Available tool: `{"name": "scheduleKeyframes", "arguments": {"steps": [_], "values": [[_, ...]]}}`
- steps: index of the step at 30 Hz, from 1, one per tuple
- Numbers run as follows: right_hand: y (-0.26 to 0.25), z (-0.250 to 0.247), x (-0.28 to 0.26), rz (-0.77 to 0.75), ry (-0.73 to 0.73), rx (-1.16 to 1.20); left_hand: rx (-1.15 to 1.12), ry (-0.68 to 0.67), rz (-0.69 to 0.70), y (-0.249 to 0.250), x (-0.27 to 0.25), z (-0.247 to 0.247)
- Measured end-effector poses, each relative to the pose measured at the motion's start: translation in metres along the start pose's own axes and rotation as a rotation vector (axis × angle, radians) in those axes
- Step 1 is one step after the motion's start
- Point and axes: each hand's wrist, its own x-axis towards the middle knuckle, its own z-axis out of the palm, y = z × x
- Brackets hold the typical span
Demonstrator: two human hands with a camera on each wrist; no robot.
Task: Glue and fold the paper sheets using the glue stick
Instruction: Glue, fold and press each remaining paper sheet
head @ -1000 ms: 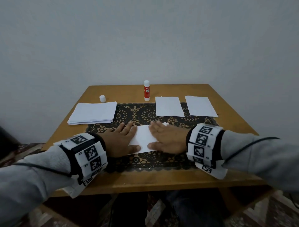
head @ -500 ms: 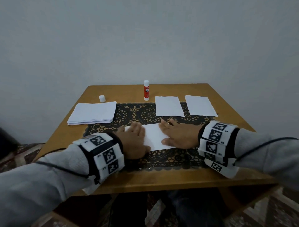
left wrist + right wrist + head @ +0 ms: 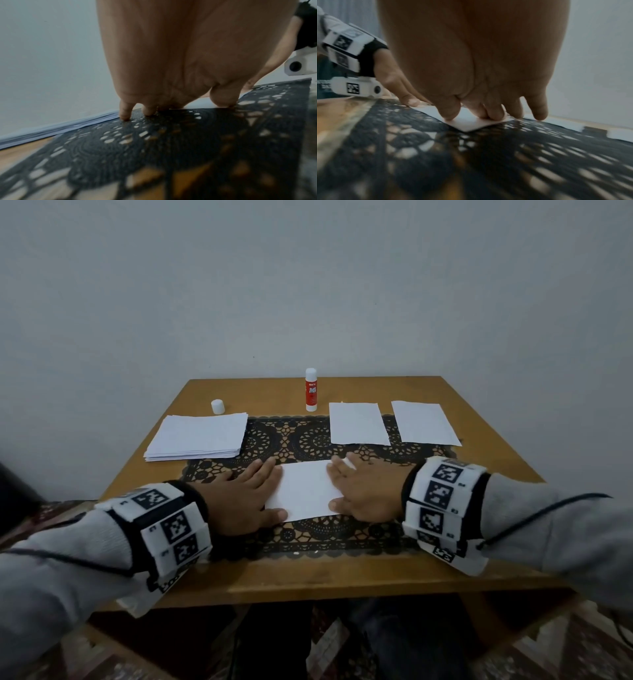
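A wooden worktop (image 3: 342, 577) against a pale grey wall carries a black lace mat (image 3: 301, 440). On the mat's near half lies a folded paper sheet (image 3: 305, 491). The left hand (image 3: 239, 501) and right hand (image 3: 370, 491) press its ends flat, each grip spread with straight fingers. Behind the mat stands the uncapped glue stick (image 3: 311, 390); its cap (image 3: 218, 406) lies left of it, behind a paper stack (image 3: 198, 436).
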Motion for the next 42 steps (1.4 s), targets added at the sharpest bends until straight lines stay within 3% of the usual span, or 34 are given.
{"name": "scheduleKeyframes", "arguments": {"steps": [6,10,14,19,21,25,30,35,42], "values": [[-0.037,-0.007,0.025,-0.044,0.038,0.029,-0.003,-0.002,0.008,-0.001,0.001,0.0],[-0.01,0.0,0.013,-0.079,0.013,0.036,-0.002,-0.001,0.007,-0.001,-0.003,0.0],[0.022,0.012,-0.001,-0.019,0.006,0.07,-0.012,-0.007,-0.018,0.01,-0.013,-0.001],[0.023,0.014,-0.002,-0.006,-0.006,0.082,0.049,-0.047,0.169,0.057,-0.047,0.014],[0.024,0.014,-0.002,-0.005,-0.006,0.083,0.026,-0.039,0.182,0.051,-0.044,0.011],[0.024,0.013,-0.002,-0.013,-0.011,0.074,-0.028,-0.027,0.017,0.019,-0.022,-0.005],[0.026,0.013,0.0,-0.012,-0.02,0.083,-0.019,-0.049,0.183,0.031,-0.019,-0.005],[0.021,0.009,-0.005,-0.009,-0.015,0.047,-0.039,-0.006,0.071,-0.005,0.002,-0.009],[-0.048,0.018,-0.024,-0.274,-0.013,-0.021,-0.02,-0.01,0.07,-0.008,0.01,-0.006]]}}
